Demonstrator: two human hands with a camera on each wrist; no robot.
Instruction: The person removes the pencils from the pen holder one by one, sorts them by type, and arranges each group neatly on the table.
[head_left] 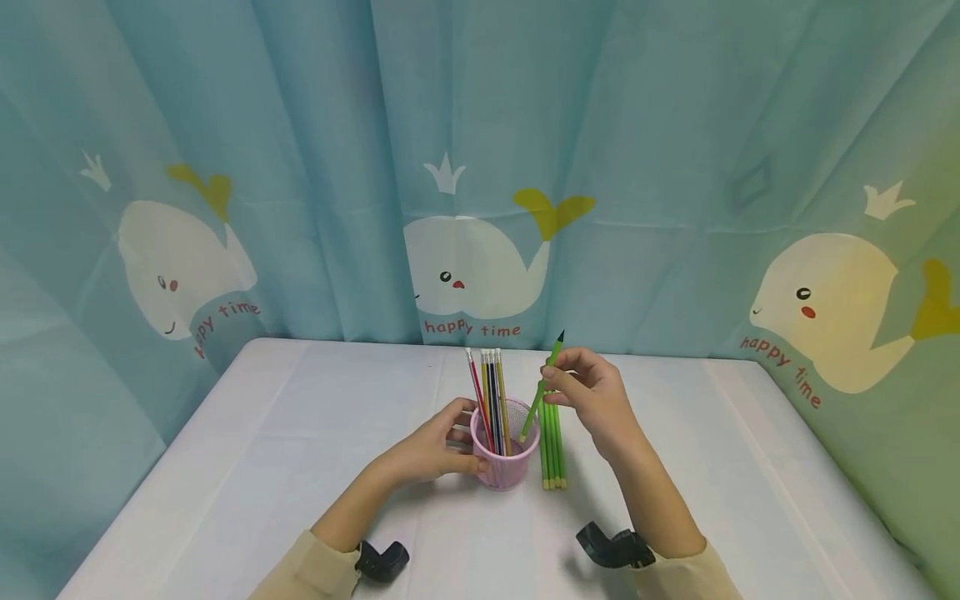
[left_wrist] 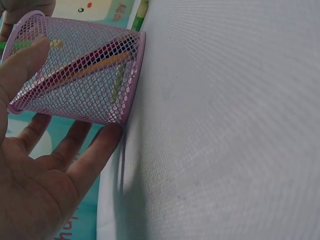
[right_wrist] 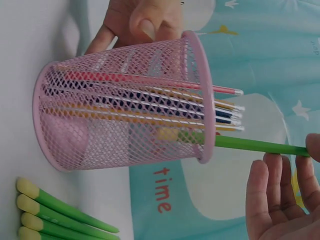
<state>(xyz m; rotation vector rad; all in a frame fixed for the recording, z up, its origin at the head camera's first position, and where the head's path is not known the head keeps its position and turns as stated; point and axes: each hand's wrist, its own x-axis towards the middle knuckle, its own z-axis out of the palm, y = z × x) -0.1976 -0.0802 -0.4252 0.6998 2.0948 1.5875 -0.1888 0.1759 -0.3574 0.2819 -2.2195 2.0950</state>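
A pink mesh pencil cup (head_left: 505, 471) stands upright on the table, with red, dark and yellow pencils (head_left: 492, 408) leaning inside. My left hand (head_left: 431, 446) holds the cup from its left side, thumb in front and fingers behind, as the left wrist view shows with the thumb (left_wrist: 25, 65) against the mesh. Between thumb and fingertips, my right hand (head_left: 588, 396) pinches a green pencil (right_wrist: 255, 145) near its dark point. Its pale yellow end is down inside the cup, below the rim. Right of the cup lie several more green pencils (head_left: 553, 450), side by side.
The white table (head_left: 300, 467) reaches back to a blue curtain (head_left: 480, 100) printed with whales. Dark wrist mounts (head_left: 615, 547) stick out from both sleeves.
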